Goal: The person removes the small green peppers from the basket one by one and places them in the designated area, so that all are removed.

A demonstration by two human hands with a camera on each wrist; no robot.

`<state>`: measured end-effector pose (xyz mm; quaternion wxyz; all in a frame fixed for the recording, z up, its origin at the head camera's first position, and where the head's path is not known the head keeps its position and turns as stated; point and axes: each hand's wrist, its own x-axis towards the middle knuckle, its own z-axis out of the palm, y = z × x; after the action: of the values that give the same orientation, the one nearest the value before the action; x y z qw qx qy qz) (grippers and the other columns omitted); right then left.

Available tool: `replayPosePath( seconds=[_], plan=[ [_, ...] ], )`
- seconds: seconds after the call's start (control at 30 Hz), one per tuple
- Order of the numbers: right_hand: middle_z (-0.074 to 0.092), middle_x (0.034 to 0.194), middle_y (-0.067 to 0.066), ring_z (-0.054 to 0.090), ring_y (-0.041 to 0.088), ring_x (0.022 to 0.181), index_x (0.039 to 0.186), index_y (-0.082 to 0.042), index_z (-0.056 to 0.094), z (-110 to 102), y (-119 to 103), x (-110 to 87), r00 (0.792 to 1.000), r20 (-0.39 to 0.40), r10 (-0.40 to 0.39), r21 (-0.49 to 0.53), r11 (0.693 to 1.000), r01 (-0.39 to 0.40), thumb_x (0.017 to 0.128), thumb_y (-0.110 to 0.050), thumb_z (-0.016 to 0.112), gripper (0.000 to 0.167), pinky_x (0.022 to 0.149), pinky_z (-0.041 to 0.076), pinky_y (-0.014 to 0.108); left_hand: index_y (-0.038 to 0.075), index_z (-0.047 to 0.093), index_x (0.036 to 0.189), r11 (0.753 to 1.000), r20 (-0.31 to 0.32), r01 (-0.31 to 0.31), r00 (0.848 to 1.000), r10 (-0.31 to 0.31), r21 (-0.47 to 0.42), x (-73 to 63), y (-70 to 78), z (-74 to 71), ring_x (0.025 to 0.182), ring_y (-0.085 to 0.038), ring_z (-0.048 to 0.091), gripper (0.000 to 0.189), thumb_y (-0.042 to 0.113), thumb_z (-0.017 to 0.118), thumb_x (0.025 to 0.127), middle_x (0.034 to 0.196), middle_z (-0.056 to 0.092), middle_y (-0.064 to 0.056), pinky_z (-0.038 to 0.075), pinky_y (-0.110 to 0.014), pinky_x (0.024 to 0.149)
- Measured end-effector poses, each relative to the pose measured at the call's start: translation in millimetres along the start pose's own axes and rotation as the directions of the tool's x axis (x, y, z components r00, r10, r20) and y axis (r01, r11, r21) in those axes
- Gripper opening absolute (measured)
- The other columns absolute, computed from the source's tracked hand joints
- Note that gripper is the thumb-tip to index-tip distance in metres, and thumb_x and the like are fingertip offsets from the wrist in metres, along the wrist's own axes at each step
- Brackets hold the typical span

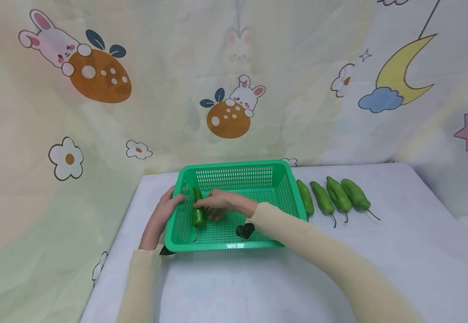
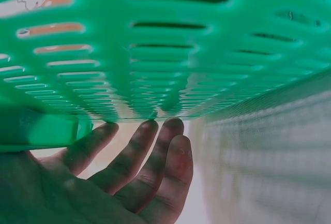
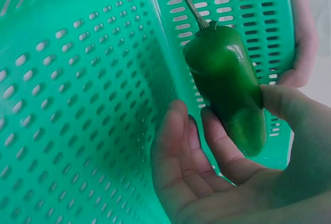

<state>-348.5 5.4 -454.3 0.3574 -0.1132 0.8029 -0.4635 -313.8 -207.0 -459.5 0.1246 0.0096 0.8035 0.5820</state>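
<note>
A green plastic basket [image 1: 234, 246] with slotted walls stands on the white-covered table. Over its left rim my left hand [image 1: 166, 211] holds on, thumb on the inner side; the left wrist view shows the fingers [image 2: 178, 164] against the outside of the slotted wall. Inside the basket, my right hand [image 1: 221, 200] pinches a green pepper [image 1: 199, 218] between thumb and forefinger, beside the left wall. In the right wrist view the pepper [image 3: 222, 74] has its stem end pointing up and away from the palm, and the other fingers curl loosely below it.
Right of the basket several green peppers [image 1: 340, 195] lie side by side on the table [image 1: 403, 251], stems toward the front. A patterned cloth [image 1: 169, 89] hangs behind and at the sides. The black wrist-camera piece [image 1: 245, 231] shows under the right wrist.
</note>
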Motion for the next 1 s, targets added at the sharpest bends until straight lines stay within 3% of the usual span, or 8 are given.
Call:
replayPosePath(
  seconds=[0.17, 0.43, 0.73, 0.9, 1.0],
  plan=[
    [0.066, 0.114, 0.012, 0.068, 0.034, 0.105, 0.108, -0.008, 0.071, -12, -3, -13.1, 1.0, 0.026, -0.002, -0.003, 1.0, 0.002, 0.095, -0.041, 0.066, 0.036, 0.093, 0.056, 0.05, 0.01, 0.032, 0.156, 1.0, -0.016, 0.014, 1.0, -0.013, 0.022, -6.4, 6.7, 1.0, 0.114, -0.037, 0.06, 0.059, 0.018, 0.046, 0.099, 0.143, 0.05, -0.027, 0.055, -0.037, 0.087],
    [0.065, 0.118, 0.013, 0.065, 0.04, 0.116, 0.111, -0.007, 0.069, -36, -8, -32.8, 0.999, 0.046, -0.015, -0.023, 1.0, 0.016, 0.096, -0.041, 0.064, 0.038, 0.099, 0.052, 0.055, 0.009, 0.031, 0.157, 1.0, -0.011, 0.006, 1.0, -0.006, 0.02, -5.7, 6.1, 1.3, 0.117, -0.043, 0.058, 0.06, 0.018, 0.046, 0.099, 0.142, 0.05, -0.028, 0.055, -0.041, 0.088],
    [0.067, 0.117, 0.01, 0.068, 0.036, 0.113, 0.115, -0.011, 0.07, -53, -5, -57.4, 0.997, 0.069, -0.047, -0.104, 0.993, 0.054, 0.097, -0.043, 0.061, 0.038, 0.091, 0.057, 0.046, 0.007, 0.031, 0.156, 0.999, -0.013, 0.006, 1.0, -0.005, 0.046, -7.0, 9.6, 2.3, 0.112, -0.04, 0.059, 0.059, 0.017, 0.045, 0.1, 0.138, 0.052, -0.029, 0.055, -0.039, 0.086],
    [0.066, 0.119, 0.011, 0.066, 0.038, 0.115, 0.118, -0.012, 0.07, -62, -2, -73.7, 0.994, 0.092, -0.055, -0.083, 0.995, 0.062, 0.098, -0.04, 0.061, 0.036, 0.083, 0.06, 0.038, 0.008, 0.029, 0.157, 0.999, -0.01, 0.006, 1.0, -0.006, 0.04, -7.4, 9.2, 2.5, 0.111, -0.039, 0.059, 0.06, 0.017, 0.044, 0.1, 0.138, 0.051, -0.029, 0.055, -0.037, 0.084],
    [0.065, 0.118, 0.011, 0.065, 0.04, 0.116, 0.117, -0.011, 0.071, -68, 1, -82.6, 0.993, 0.1, -0.059, -0.06, 0.996, 0.065, 0.099, -0.039, 0.061, 0.034, 0.085, 0.059, 0.04, 0.009, 0.029, 0.158, 0.999, -0.01, 0.007, 1.0, -0.006, 0.036, -7.2, 8.6, 2.3, 0.112, -0.04, 0.059, 0.061, 0.017, 0.044, 0.1, 0.139, 0.051, -0.029, 0.055, -0.037, 0.084]
  ],
)
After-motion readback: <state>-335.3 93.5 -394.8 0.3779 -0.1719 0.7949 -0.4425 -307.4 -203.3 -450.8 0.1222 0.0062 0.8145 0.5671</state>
